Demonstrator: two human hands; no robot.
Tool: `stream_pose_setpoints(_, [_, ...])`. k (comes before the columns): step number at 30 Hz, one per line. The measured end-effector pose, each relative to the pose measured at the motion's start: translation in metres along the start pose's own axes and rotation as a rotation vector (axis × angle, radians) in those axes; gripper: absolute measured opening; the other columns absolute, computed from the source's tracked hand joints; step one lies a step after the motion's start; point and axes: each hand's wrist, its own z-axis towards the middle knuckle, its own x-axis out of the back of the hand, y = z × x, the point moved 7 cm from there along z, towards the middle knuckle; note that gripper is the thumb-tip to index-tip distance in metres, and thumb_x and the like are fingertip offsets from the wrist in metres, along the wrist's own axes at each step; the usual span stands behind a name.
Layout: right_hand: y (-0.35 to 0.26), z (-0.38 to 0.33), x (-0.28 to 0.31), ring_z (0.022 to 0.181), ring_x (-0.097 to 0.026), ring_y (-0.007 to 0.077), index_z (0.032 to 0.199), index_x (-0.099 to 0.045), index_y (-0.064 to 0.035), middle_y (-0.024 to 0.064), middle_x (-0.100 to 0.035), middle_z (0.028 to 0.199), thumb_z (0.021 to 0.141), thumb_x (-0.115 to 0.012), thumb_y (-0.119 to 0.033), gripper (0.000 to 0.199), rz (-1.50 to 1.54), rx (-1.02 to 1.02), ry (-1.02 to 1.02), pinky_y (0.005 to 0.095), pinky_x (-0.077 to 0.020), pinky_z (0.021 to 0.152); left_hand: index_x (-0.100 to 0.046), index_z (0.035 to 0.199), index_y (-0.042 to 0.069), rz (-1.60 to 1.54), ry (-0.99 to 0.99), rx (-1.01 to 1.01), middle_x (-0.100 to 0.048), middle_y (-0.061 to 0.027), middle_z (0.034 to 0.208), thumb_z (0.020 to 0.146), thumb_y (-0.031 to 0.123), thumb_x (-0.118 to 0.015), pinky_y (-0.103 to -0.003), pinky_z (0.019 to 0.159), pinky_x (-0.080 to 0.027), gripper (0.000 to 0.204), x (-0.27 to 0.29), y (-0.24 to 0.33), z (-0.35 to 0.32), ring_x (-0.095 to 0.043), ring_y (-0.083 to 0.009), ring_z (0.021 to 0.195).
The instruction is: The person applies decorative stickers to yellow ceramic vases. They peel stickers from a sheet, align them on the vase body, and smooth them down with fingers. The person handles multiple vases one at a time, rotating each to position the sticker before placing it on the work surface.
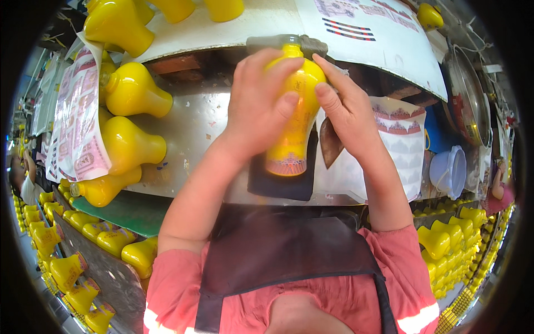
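Left hand (261, 103) wrapped over the yellow vase (292, 119) from nine o'clock, fingers curled across its shoulder. Right hand (347, 111) pressed flat against the vase from three o'clock, fingers nearly straight. Vase held upright between both hands above a dark pad (281, 181) on the metal surface (189, 131), centre of view. More yellow vases (130, 147) lying toward nine o'clock, decal sheets (75, 128) beside them.

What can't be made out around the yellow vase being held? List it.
Head view only:
- Yellow vase: its middle is covered by the left hand and right hand.
- Vase mouth: hidden against a grey fixture.
- Band pattern at the vase foot: blurred.
- Decal sheets: print too small.
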Motion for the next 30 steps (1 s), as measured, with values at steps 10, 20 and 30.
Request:
stream_pose_setpoints(10, [0.039,-0.027,-0.022,0.084,-0.059,0.0091,0.162,-0.035,-0.0169,0.0131,-0.050,0.152,0.085,-0.076,-0.019,0.087,0.551,-0.182,-0.118,0.0254,-0.0509,0.074,-0.061,0.135,0.014,-0.110,0.020,0.048,-0.052,-0.0159,0.135,0.091,0.036,-0.062,-0.047,0.108,-0.040,0.050,-0.003,-0.010,-0.004,-0.049,-0.0372,0.123])
stream_pose_setpoints(20, [0.051,-0.034,-0.008,0.069,-0.055,0.0063,0.156,-0.044,-0.0131,0.0125,-0.069,0.117,0.086,-0.078,-0.032,0.080,0.400,-0.300,-0.118,0.0232,-0.0477,0.065,-0.061,0.135,0.013,-0.095,0.009,0.048,-0.053,-0.0161,0.135,0.090,0.032,-0.062,-0.047,0.109,-0.039,0.049,-0.002,-0.009,-0.003,-0.049,-0.0375,0.124])
stream_pose_setpoints(30, [0.049,-0.020,0.020,0.094,-0.062,0.0054,0.114,-0.072,-0.0058,0.0007,-0.070,0.103,0.109,-0.048,-0.029,0.034,0.813,-0.588,0.066,0.0235,-0.0497,0.086,-0.059,0.138,0.014,0.013,-0.058,0.093,-0.051,-0.0180,0.137,0.090,0.034,-0.062,-0.049,0.113,-0.036,0.052,-0.001,0.003,0.001,-0.046,-0.0395,0.128])
